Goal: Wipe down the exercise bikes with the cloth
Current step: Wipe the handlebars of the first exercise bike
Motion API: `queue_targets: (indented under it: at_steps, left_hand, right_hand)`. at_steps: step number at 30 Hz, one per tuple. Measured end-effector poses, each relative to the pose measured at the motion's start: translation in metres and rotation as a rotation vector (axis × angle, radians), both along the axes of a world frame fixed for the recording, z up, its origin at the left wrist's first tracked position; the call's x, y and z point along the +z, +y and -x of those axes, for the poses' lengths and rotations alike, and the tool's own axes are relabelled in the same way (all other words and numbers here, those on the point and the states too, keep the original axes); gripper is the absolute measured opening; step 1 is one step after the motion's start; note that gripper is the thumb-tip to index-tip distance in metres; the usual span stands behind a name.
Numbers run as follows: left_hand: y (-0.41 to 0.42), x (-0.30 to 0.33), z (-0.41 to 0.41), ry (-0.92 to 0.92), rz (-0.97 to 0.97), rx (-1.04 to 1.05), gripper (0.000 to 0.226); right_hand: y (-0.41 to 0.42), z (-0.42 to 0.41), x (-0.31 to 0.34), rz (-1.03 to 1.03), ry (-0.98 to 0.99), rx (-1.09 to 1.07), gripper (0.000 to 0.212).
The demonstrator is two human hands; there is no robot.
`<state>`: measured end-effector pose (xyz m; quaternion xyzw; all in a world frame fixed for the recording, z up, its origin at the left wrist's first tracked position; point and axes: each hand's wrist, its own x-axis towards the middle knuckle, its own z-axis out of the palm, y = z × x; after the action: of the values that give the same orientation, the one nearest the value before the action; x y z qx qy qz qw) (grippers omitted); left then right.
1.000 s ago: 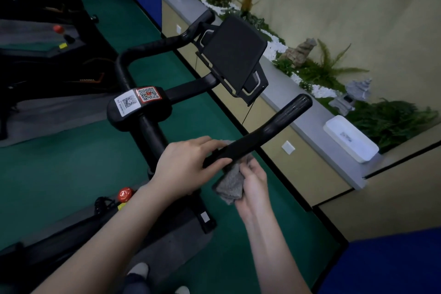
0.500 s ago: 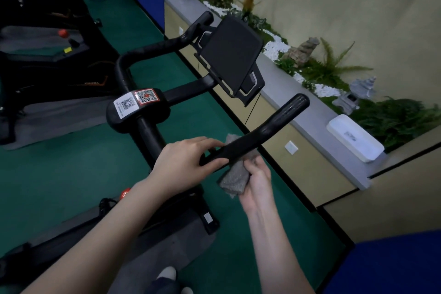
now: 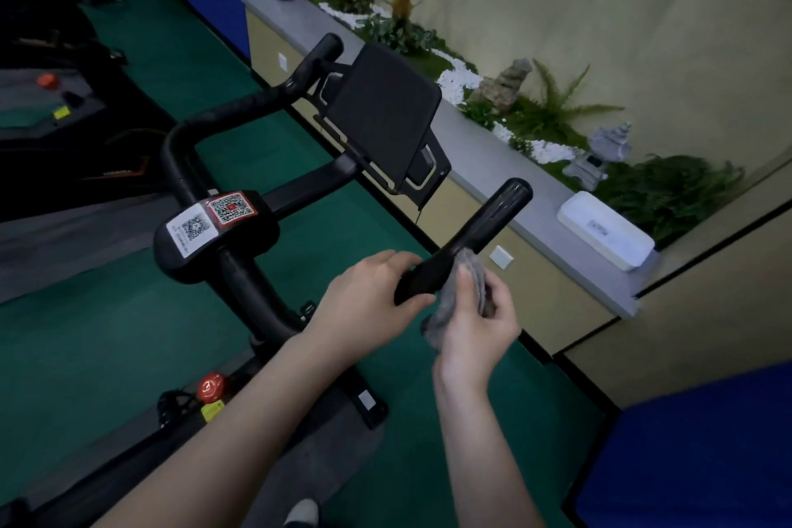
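A black exercise bike [image 3: 214, 236] stands in front of me, with QR stickers on its stem and a dark tablet holder [image 3: 385, 120] at the front. My left hand [image 3: 368, 304] grips the near end of the right handlebar [image 3: 484, 223]. My right hand [image 3: 475, 322] holds a grey cloth [image 3: 458, 292] pressed against the underside and side of that same bar, just beyond my left hand. Part of the cloth is hidden behind my fingers.
A grey ledge [image 3: 484, 167] with plants, white pebbles and a white box [image 3: 606, 229] runs along the right wall. Another dark bike [image 3: 51, 99] stands at the left on green carpet. A blue panel [image 3: 694, 450] sits at lower right. The red knob [image 3: 211, 387] is below the stem.
My right hand has slid the cloth a little further up the right handlebar and turned more over it. The left hand keeps its grip. The view has shifted slightly.
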<state>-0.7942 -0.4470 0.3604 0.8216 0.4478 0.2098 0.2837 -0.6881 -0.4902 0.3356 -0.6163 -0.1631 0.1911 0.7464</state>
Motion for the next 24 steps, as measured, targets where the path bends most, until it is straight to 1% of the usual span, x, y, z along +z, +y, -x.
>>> queue_targets:
  at_steps: [4,7,9,13,15,19,21,23,24]
  left_hand:
    - [0.000,-0.004,0.001,-0.081,0.037,-0.008,0.046]
    - [-0.001,-0.006,0.003,-0.103,0.058,-0.023,0.046]
    - [-0.001,-0.007,0.004,-0.125,0.065,-0.028,0.047]
    - [0.000,-0.007,0.005,-0.161,0.077,-0.043,0.046]
    - [0.000,-0.006,0.005,-0.164,0.084,-0.048,0.048]
    - [0.000,-0.004,0.006,-0.170,0.105,-0.068,0.052]
    - [0.001,-0.005,0.006,-0.171,0.091,-0.068,0.050]
    - [0.001,-0.006,0.006,-0.161,0.076,-0.056,0.048]
    - [0.000,-0.007,0.005,-0.154,0.065,-0.052,0.047]
  right_hand:
    - [0.010,-0.016,0.004,0.025,-0.242,-0.074,0.016]
    - [0.019,-0.024,0.010,0.012,-0.354,-0.160,0.012]
    - [0.021,-0.022,0.009,0.017,-0.471,-0.191,0.012]
    - [0.014,-0.015,0.003,0.050,-0.767,-0.086,0.016]
    - [0.018,-0.025,0.012,0.064,-0.845,-0.094,0.018]
    - [0.035,-0.051,0.041,0.110,-0.930,-0.174,0.018]
    - [0.034,-0.053,0.043,0.150,-1.109,-0.111,0.014]
    - [0.029,-0.054,0.039,0.156,-1.378,0.060,0.010]
    - [0.026,-0.057,0.039,0.151,-1.480,0.161,0.009]
